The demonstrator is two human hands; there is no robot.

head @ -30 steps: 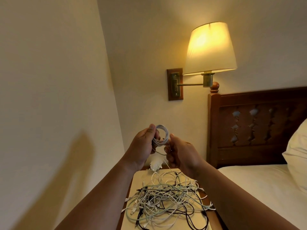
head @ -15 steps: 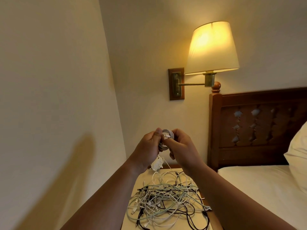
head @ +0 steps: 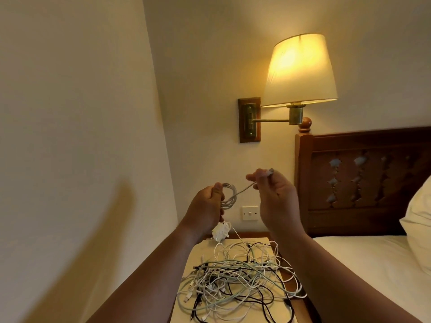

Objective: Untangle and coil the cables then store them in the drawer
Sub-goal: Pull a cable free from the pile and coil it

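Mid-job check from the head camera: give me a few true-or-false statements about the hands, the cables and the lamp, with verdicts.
1. The left hand holds a small coil of white cable. True.
2. The right hand holds nothing. False: it pinches that cable's loose end, which runs out from the coil.
3. Every cable is already coiled. False: a tangle of cables lies on the nightstand.
4. The wall lamp is lit. True.
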